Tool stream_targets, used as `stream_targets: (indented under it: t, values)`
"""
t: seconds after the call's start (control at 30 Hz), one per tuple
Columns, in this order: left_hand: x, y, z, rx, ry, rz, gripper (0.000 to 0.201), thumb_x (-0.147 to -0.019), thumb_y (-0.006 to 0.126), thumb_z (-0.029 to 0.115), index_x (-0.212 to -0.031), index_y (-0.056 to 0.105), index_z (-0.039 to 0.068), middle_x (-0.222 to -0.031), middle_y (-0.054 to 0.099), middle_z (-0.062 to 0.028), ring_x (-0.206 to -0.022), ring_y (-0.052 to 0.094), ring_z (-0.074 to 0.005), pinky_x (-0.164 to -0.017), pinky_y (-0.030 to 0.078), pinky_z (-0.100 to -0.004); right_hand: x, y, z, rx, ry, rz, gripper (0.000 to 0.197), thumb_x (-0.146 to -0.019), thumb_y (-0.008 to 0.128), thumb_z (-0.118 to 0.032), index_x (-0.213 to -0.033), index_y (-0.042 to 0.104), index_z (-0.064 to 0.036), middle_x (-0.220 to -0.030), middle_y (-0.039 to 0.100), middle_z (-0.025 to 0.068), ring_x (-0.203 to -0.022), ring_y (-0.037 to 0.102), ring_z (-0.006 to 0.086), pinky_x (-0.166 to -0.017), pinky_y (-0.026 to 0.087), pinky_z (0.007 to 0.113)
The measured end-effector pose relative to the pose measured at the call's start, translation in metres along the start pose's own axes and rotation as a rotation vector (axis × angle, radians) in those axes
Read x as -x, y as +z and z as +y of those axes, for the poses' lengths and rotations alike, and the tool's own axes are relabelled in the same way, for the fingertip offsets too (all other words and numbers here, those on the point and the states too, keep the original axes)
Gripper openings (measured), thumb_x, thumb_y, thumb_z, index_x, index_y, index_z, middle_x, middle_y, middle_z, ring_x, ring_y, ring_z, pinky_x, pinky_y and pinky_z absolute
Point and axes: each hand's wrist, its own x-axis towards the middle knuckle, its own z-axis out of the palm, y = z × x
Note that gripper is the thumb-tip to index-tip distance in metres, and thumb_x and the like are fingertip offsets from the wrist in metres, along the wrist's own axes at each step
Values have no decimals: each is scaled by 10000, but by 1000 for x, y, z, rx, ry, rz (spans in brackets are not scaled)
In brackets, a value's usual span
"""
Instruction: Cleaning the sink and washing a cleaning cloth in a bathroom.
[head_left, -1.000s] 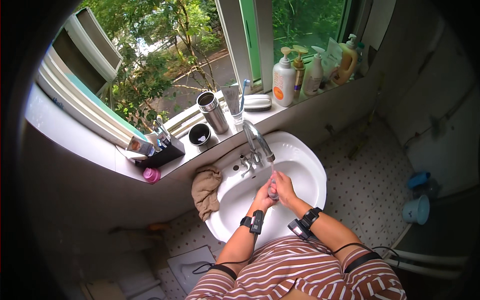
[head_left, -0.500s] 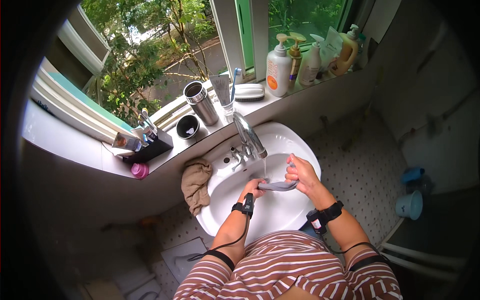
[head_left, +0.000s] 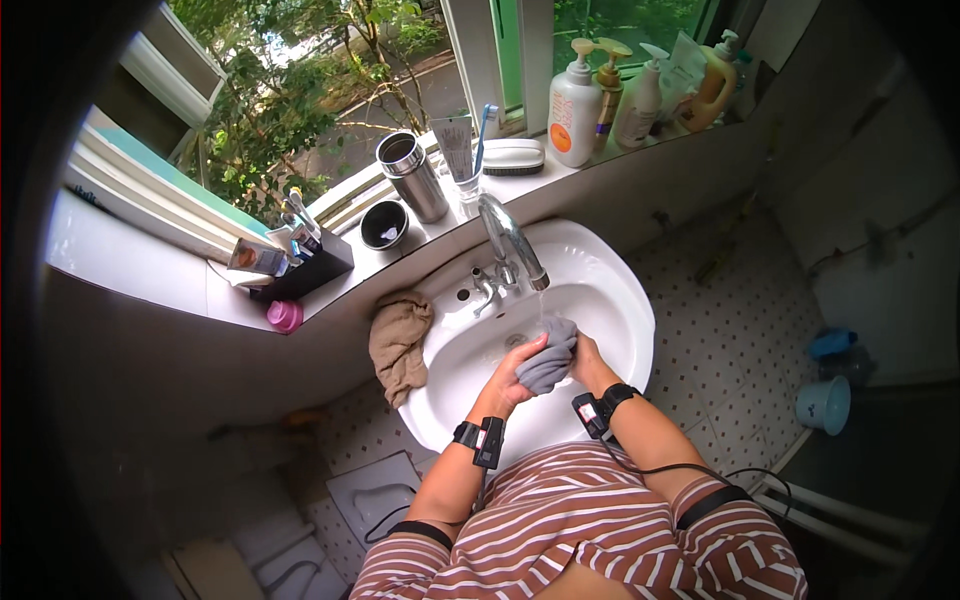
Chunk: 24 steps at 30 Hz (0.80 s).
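A bunched grey cloth (head_left: 549, 360) is gripped between my two hands over the white sink (head_left: 460, 400). My left hand (head_left: 514, 374) closes on its left side, the thumb laid along the top. On the other side my right hand (head_left: 590, 362) holds it, with most of the fingers hidden behind the fabric. A thin stream of water falls from the curved chrome faucet (head_left: 520, 250) onto the cloth. Left of the spout is the tap handle (head_left: 484, 290).
A brown cloth (head_left: 402, 350) hangs over the sink's left rim. Along the windowsill stand a black cup (head_left: 384, 225), a steel tumbler (head_left: 415, 180), a brush (head_left: 514, 156) and several pump bottles (head_left: 575, 110). A light blue bucket (head_left: 823, 405) sits on the floor at right.
The grey cloth was stretched and twisted between my hands; now it is gathered into a bundle under the water. My right hand has come down and left, closer to my left hand.
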Motion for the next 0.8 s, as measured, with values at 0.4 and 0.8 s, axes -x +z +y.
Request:
stream_targets:
  t: [0.4,0.8]
  values:
    - [11,-77,-12,-240,107,700,641,-805,552,529,-1174,456,13,-1192,494,-195,-1103,491,-331,-909,403,-506,39,49,-46,129,-292,-322,329,-806,644,-129,-1080,505,-12,-884,585,87,-731,606,198,-624,519,301]
    - [-86,-112,-9,318,175,451,249,-853,583,294,-1028,549,121,-1000,580,-56,-928,564,-219,-818,469,-402,74,44,-5,958,-844,-240,235,-839,593,-167,-953,587,38,-835,639,97,-753,587,144,-682,474,275]
